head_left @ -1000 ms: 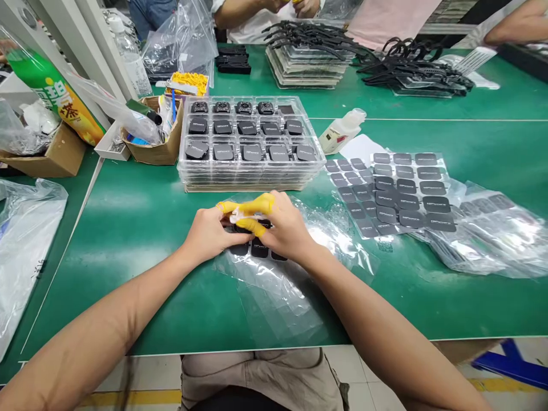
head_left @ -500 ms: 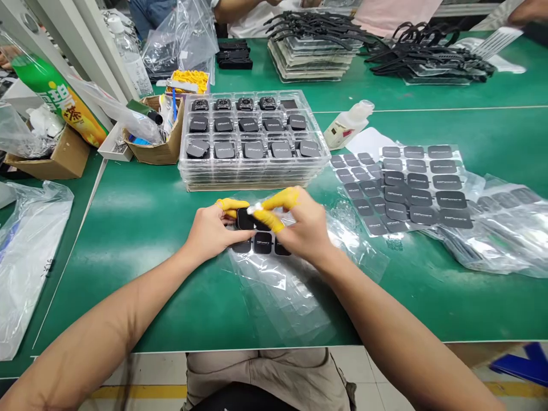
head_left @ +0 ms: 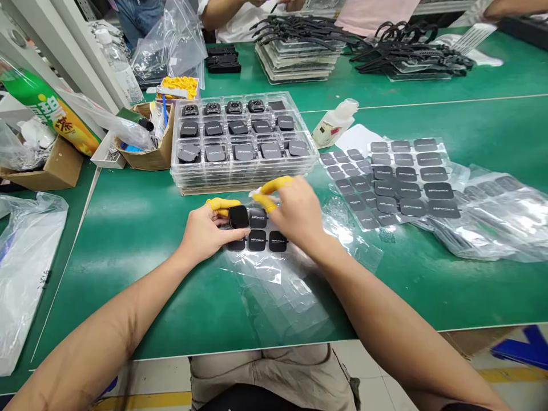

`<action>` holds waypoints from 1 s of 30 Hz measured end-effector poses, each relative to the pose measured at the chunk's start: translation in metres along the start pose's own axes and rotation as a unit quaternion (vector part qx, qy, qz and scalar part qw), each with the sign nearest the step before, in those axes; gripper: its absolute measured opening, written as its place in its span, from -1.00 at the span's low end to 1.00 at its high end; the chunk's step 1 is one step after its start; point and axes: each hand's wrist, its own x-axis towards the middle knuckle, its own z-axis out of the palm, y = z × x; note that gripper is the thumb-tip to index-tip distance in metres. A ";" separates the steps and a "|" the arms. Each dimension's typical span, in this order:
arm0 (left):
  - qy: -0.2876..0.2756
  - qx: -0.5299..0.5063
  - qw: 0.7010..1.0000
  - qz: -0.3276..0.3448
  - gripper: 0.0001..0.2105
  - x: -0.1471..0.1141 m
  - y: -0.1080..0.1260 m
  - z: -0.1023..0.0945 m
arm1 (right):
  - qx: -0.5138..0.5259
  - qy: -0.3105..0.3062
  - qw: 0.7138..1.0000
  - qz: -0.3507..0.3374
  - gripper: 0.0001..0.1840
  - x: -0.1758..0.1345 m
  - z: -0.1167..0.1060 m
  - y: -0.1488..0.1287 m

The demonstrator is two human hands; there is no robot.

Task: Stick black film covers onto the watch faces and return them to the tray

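Note:
Between the thumb and fingers of my left hand (head_left: 203, 233) is a black square watch body (head_left: 238, 217), its glossy face turned up. Yellow finger cots cover some fingertips on both hands. My right hand (head_left: 295, 208) pinches a small white wipe (head_left: 256, 194), just right of the watch body and apart from it. Beneath the hands lies a sheet of dark square screen-film stickers (head_left: 257, 240) printed with white lettering, on top of clear plastic sheets (head_left: 295, 302). Part of the sticker sheet is hidden by my left hand.
Ahead stands a stack of clear trays (head_left: 244, 177) holding watch bodies, many with dark films. A white bottle (head_left: 336, 123) is beside it. More sticker sheets (head_left: 409, 190) lie right. Small cardboard boxes (head_left: 149, 157) stand left. Across the table are stacked trays with black straps (head_left: 295, 63) and co-workers' arms.
My right hand has drawn the white wipe up off the watch body, uncovering its face and more stickers. My left hand keeps its hold. The whole view has shifted slightly.

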 end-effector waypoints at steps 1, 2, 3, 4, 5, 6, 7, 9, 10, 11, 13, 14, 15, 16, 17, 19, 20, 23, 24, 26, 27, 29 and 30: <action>0.005 0.002 1.000 0.004 -0.45 0.000 0.000 0.000 | -0.018 0.013 0.999 0.028 -0.84 0.001 -0.005 0.005; 0.009 0.010 1.000 0.013 -0.46 -0.001 0.000 0.001 | -0.020 0.022 0.999 0.040 -0.82 0.002 -0.010 0.009; 0.015 0.022 0.999 0.027 -0.47 -0.001 0.000 0.001 | -0.003 0.026 0.999 0.041 -0.77 0.003 -0.015 0.012; 0.025 0.036 0.998 0.043 -0.47 -0.002 0.000 0.001 | 0.030 0.020 0.999 0.036 -0.69 0.003 -0.020 0.014; 0.036 0.047 0.997 0.058 -0.48 -0.002 -0.001 0.001 | 0.072 0.002 0.997 0.031 -0.60 0.004 -0.024 0.014; 0.047 0.052 0.995 0.071 -0.47 -0.003 -0.002 0.001 | 0.117 -0.026 0.992 0.035 -0.55 0.004 -0.026 0.013; 0.057 0.055 0.993 0.082 -0.47 -0.004 -0.002 0.001 | 0.160 -0.056 0.984 0.049 -0.53 0.004 -0.026 0.012; 0.068 0.056 0.991 0.096 -0.47 -0.004 -0.003 0.002 | 0.229 -0.092 0.964 0.102 -0.60 0.004 -0.024 0.010; 0.068 0.056 0.991 0.099 -0.47 -0.005 -0.004 0.002 | 0.253 -0.096 0.954 0.127 -0.65 0.004 -0.022 0.009; 0.068 0.057 0.991 0.101 -0.48 -0.005 -0.004 0.002 | 0.269 -0.093 0.948 0.145 -0.67 0.005 -0.019 0.009; 0.065 0.052 0.992 0.097 -0.48 -0.005 -0.002 0.003 | 0.282 -0.081 0.942 0.164 -0.69 0.005 -0.014 0.009; 0.065 0.042 0.993 0.090 -0.47 -0.004 -0.001 0.003 | 0.283 -0.078 0.941 0.168 -0.69 0.005 -0.012 0.008; 0.063 0.024 0.995 0.077 -0.45 -0.003 0.000 0.003 | 0.285 -0.077 0.940 0.170 -0.69 0.004 -0.010 0.008; 0.059 0.003 0.996 0.060 -0.42 -0.003 0.001 0.003 | 0.289 -0.076 0.939 0.170 -0.69 0.004 -0.009 0.008; 0.053 -0.021 0.998 0.039 -0.39 -0.002 0.003 0.003 | 0.294 -0.075 0.938 0.166 -0.68 0.005 -0.008 0.008; 0.035 -0.063 0.997 0.005 -0.35 0.000 0.005 0.001 | 0.309 -0.062 0.937 0.148 -0.63 0.006 -0.010 0.010; 0.027 -0.076 0.997 -0.004 -0.34 0.001 0.006 0.001 | 0.327 -0.050 0.933 0.141 -0.59 0.008 -0.014 0.011; 0.025 -0.066 0.998 -0.003 -0.37 0.001 0.005 -0.001 | 0.442 -0.012 0.884 0.153 -0.42 0.013 -0.032 0.017; 0.027 -0.046 0.999 -0.002 -0.39 0.001 0.003 -0.001 | 0.485 -0.008 0.859 0.166 -0.39 0.015 -0.038 0.017; 0.028 0.008 1.000 0.003 -0.43 -0.001 0.001 0.000 | 0.529 -0.022 0.825 0.198 -0.43 0.015 -0.047 0.013; 0.024 0.032 0.999 0.007 -0.45 -0.001 0.000 0.000 | 0.529 -0.040 0.819 0.217 -0.48 0.014 -0.048 0.008; 0.018 0.059 0.998 0.024 -0.47 -0.002 -0.002 0.001 | 0.505 -0.082 0.819 0.259 -0.54 0.010 -0.043 -0.005; 0.015 0.063 0.997 0.036 -0.48 -0.002 -0.003 0.002 | 0.493 -0.101 0.818 0.279 -0.53 0.007 -0.038 -0.012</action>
